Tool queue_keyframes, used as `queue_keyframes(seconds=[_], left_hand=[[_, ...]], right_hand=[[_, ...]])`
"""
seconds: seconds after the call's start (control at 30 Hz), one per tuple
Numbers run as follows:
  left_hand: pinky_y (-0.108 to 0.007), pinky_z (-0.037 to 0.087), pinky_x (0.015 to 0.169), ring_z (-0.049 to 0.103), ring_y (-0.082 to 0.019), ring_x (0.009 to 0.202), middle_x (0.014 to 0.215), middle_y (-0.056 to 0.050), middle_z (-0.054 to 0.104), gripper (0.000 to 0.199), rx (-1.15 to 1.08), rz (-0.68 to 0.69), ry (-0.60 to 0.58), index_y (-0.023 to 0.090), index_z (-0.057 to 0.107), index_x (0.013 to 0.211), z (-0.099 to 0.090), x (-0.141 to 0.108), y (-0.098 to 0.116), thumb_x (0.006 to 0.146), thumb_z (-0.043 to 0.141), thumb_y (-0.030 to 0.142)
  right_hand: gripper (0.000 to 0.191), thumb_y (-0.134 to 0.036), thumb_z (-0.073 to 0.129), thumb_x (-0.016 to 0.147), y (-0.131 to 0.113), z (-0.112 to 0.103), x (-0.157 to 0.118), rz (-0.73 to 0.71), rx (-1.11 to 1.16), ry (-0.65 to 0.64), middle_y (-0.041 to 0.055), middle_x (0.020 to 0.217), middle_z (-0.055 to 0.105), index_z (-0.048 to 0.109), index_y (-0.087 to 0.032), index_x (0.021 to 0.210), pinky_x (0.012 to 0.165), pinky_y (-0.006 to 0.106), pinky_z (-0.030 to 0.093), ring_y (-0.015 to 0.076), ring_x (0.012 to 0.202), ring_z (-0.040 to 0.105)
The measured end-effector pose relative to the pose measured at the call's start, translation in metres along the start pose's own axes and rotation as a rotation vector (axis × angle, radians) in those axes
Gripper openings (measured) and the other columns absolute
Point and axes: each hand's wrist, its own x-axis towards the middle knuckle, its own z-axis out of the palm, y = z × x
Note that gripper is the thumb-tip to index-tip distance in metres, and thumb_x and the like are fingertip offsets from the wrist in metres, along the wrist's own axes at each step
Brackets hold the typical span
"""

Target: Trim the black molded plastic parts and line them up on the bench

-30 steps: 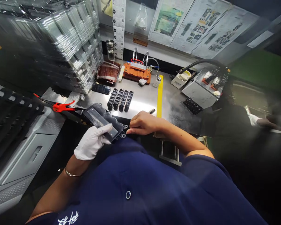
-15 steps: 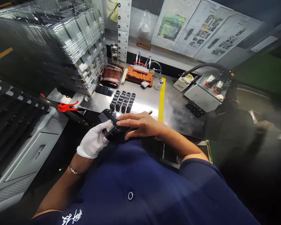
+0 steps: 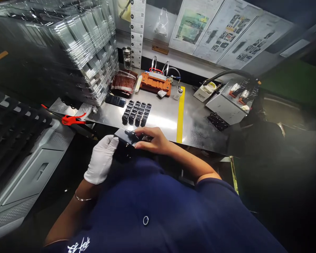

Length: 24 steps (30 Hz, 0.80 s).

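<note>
My left hand point(image 3: 101, 160), in a white glove, pinches the left end of a black, glossy plastic part point(image 3: 124, 136) just in front of the bench edge. At the part's other end is my bare right hand point(image 3: 155, 141), with thumb and fingers closed around it. The part's flat face catches the light. Its exact kind cannot be made out, and its lower side is lost against the dark background. Just beyond the hands, several small black moulded parts point(image 3: 137, 113) lie in neat rows on the metal bench point(image 3: 162, 121).
Stacked clear plastic trays point(image 3: 86, 52) rise at the left, near a phone point(image 3: 116, 100) and a red air gun point(image 3: 71, 119). An orange fixture point(image 3: 156, 83) stands at the back. Yellow tape point(image 3: 180, 117) crosses the bench; a grey box machine point(image 3: 228, 105) is at the right.
My right hand's spread fingers have closed onto the black part. The part has turned, so a flat glossy face now shows. My left hand has shifted slightly left.
</note>
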Motion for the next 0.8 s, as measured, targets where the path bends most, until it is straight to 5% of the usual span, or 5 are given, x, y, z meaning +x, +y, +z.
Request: queue_keyframes(seconds=[0.23, 0.4, 0.5, 0.8], left_hand=[[-0.026, 0.049, 0.062, 0.06, -0.016, 0.065, 0.069, -0.003, 0.069, 0.051, -0.079, -0.139, -0.143, 0.015, 0.074, 0.072, -0.007, -0.005, 0.014, 0.057, 0.087, 0.062], [-0.025, 0.049, 0.06, 0.059, -0.015, 0.063, 0.067, -0.002, 0.068, 0.05, -0.086, -0.164, -0.172, 0.015, 0.075, 0.069, -0.004, -0.007, 0.017, 0.056, 0.087, 0.061], [-0.024, 0.047, 0.057, 0.056, -0.014, 0.059, 0.063, -0.002, 0.067, 0.05, -0.08, -0.141, -0.168, 0.015, 0.074, 0.066, -0.005, -0.007, 0.017, 0.055, 0.088, 0.062], [-0.024, 0.05, 0.06, 0.059, -0.014, 0.062, 0.068, -0.003, 0.071, 0.047, -0.077, -0.146, -0.207, 0.016, 0.076, 0.069, -0.005, -0.008, 0.019, 0.058, 0.087, 0.061]], right_hand=[[0.041, -0.051, 0.057, 0.094, -0.014, -0.01, -0.002, 0.129, 0.048, -0.113, 0.004, 0.082, 0.069, 0.071, -0.013, 0.099, 0.068, 0.023, 0.047, 0.0106, 0.071, 0.058], [0.048, -0.052, 0.047, 0.099, -0.019, -0.017, -0.004, 0.242, 0.048, -0.203, 0.0033, 0.085, 0.063, 0.067, -0.011, 0.114, 0.075, 0.025, 0.047, 0.0118, 0.078, 0.057], [0.054, -0.052, 0.036, 0.103, -0.02, -0.019, -0.008, 0.288, 0.119, -0.297, 0.0013, 0.077, 0.058, 0.067, -0.009, 0.114, 0.066, 0.024, 0.047, 0.0099, 0.067, 0.053], [0.053, -0.05, 0.037, 0.105, -0.018, -0.016, -0.022, 0.061, -0.001, -0.325, 0.0013, 0.076, 0.056, 0.066, -0.011, 0.128, 0.067, 0.024, 0.041, 0.0109, 0.07, 0.051]])
